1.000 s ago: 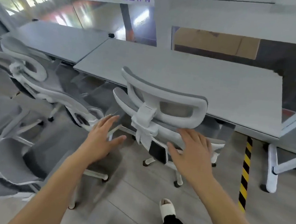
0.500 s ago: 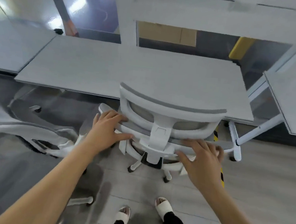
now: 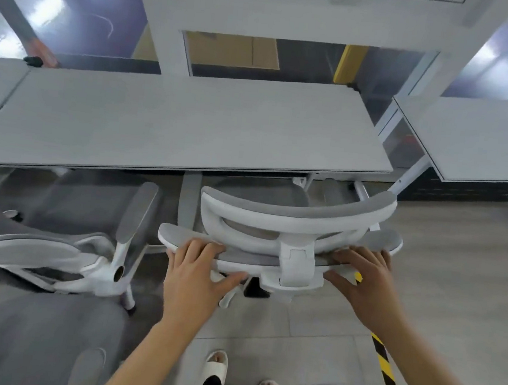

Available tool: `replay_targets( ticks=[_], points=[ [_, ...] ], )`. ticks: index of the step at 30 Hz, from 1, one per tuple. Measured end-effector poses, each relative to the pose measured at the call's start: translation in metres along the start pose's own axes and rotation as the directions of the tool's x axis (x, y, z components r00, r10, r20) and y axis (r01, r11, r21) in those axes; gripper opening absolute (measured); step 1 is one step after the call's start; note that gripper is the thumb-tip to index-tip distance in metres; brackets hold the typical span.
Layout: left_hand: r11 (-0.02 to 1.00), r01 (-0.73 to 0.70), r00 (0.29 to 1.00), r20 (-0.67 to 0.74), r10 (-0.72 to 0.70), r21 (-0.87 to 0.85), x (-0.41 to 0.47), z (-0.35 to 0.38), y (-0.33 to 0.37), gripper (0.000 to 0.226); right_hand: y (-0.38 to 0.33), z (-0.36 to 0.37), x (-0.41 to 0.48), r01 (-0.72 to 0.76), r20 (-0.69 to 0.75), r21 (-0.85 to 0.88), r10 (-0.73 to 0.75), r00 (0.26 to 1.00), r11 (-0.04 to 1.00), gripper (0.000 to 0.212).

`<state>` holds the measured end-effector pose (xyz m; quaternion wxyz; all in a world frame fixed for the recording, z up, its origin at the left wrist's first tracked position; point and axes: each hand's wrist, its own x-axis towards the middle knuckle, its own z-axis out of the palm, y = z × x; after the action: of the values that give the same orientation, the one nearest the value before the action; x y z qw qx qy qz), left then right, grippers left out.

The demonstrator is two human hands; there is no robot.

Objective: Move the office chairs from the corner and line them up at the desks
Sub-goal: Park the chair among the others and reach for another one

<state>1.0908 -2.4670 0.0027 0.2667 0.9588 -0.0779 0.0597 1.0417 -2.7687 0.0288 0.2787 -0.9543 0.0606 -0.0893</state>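
Head view: both grips on the chair (image 3: 288, 239) backrest, left hand (image 3: 196, 267) and right hand (image 3: 365, 283) clamped on its top edge. Seat partly under the table (image 3: 175, 129), right of neighbour chair (image 3: 65, 236). Push straight, even pressure, square it.

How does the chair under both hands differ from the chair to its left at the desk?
The held chair faces the desk squarely, its back toward the camera; the left chair is turned sideways, its back reclining leftward. Both the left hand and right hand rest on the held chair; nothing touches the left chair. The held chair's headrest shows fully; the left chair's is out of frame. Both are white-framed with grey mesh.
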Motion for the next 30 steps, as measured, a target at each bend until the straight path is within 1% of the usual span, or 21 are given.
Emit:
replay_targets(
  ticks=[2, 4, 8, 13, 16, 18, 21, 23, 24, 25, 27, 28, 30],
  points=[
    [1.000, -0.017, 0.999, -0.028, 0.017, 0.010, -0.019, 0.002, 0.008, 0.061, 0.009, -0.005, -0.016, 0.001, 0.006, 0.008, -0.001, 1.000, 1.000, 0.028],
    [1.000, 0.000, 0.999, -0.047, 0.001, 0.013, -0.035, 0.004, 0.018, 0.062, 0.016, -0.011, -0.030, 0.003, 0.015, 0.014, -0.003, 1.000, 1.000, 0.027],
    [0.999, 0.048, 0.998, -0.036, -0.048, 0.006, -0.060, 0.003, 0.035, 0.062, 0.027, -0.022, -0.053, 0.038, 0.035, -0.009, -0.038, 0.999, 0.999, 0.025],
    [0.997, 0.072, 0.997, -0.033, -0.071, 0.007, -0.074, 0.005, 0.045, 0.064, 0.032, -0.028, -0.062, 0.052, 0.027, 0.024, -0.053, 0.998, 0.998, 0.019],
    [0.994, 0.100, 0.994, -0.039, -0.102, -0.046, -0.077, 0.004, 0.048, 0.060, 0.031, -0.030, -0.063, 0.058, 0.042, 0.020, -0.059, 0.997, 0.998, 0.019],
    [0.989, 0.123, 0.992, 0.004, -0.123, -0.078, -0.075, 0.000, 0.049, 0.061, 0.030, -0.030, -0.062, 0.038, 0.070, 0.015, -0.039, 0.997, 0.999, 0.021],
    [0.980, 0.110, 0.993, 0.054, -0.103, -0.163, -0.078, -0.011, 0.050, 0.062, 0.020, -0.042, -0.070, 0.042, 0.098, -0.029, -0.039, 0.994, 0.999, 0.029],
    [0.967, 0.118, 0.993, 0.030, -0.114, -0.228, -0.093, -0.025, 0.050, 0.055, 0.001, -0.056, -0.085, 0.123, 0.021, 0.017, -0.123, 0.992, 0.992, 0.031],
    [0.959, 0.135, 0.990, -0.008, -0.141, -0.248, -0.105, -0.034, 0.049, 0.052, -0.012, -0.060, -0.095, 0.180, -0.012, 0.075, -0.179, 0.984, 0.981, 0.029],
    [0.952, 0.160, 0.982, -0.056, -0.180, -0.259, -0.120, -0.044, 0.048, 0.051, -0.030, -0.063, -0.104, 0.232, -0.004, 0.150, -0.234, 0.972, 0.961, 0.030],
    [0.926, 0.251, 0.944, -0.140, -0.299, -0.281, -0.162, -0.064, 0.041, 0.053, -0.070, -0.059, -0.119, 0.333, 0.095, 0.292, -0.374, 0.923, 0.897, 0.033],
    [0.905, 0.305, 0.913, -0.180, -0.366, -0.298, -0.187, -0.074, 0.034, 0.054, -0.089, -0.052, -0.124, 0.384, 0.151, 0.345, -0.454, 0.878, 0.857, 0.035],
    [0.857, 0.420, 0.826, -0.265, -0.498, -0.299, -0.240, -0.097, 0.022, 0.057, -0.126, -0.031, -0.128, 0.452, 0.275, 0.424, -0.587, 0.761, 0.785, 0.042]
  ],
)
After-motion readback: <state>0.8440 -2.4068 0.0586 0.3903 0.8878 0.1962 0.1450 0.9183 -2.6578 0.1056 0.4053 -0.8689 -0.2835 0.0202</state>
